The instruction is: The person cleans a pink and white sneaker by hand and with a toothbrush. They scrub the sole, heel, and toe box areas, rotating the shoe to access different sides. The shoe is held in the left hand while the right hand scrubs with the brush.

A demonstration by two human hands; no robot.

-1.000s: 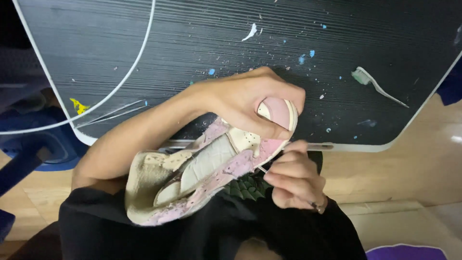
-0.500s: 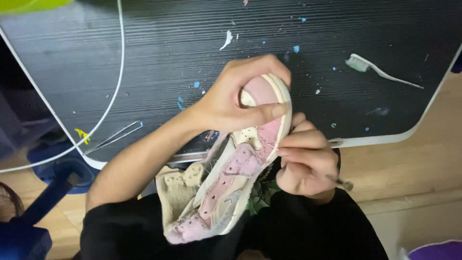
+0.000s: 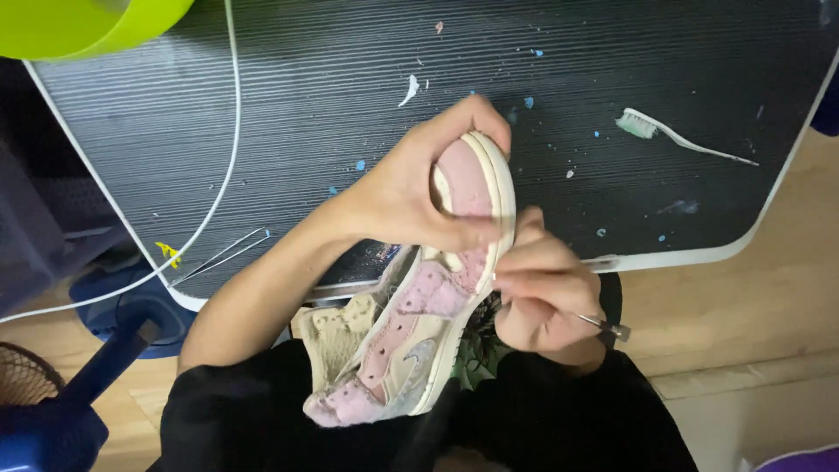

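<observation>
A worn pink and cream sneaker (image 3: 411, 332) is held over my lap, toe up toward the desk and heel down. My left hand (image 3: 411, 188) wraps around its toe end. My right hand (image 3: 542, 293) presses against the sole edge on the right side and grips a thin metal tool (image 3: 607, 327) whose end sticks out behind the fingers. The tool's working tip is hidden between my fingers and the sole.
A dark ribbed desk mat (image 3: 559, 96) with paint specks lies ahead. On it rest a white toothbrush (image 3: 677, 135) at right, a white cable (image 3: 223, 166) and metal tweezers (image 3: 218, 258) at left. A lime-green object (image 3: 87, 22) sits top left; a blue fan stand (image 3: 79, 385) stands below.
The sneaker has been turned from lying across my lap to more upright, toe raised. My right hand followed up along the sole edge.
</observation>
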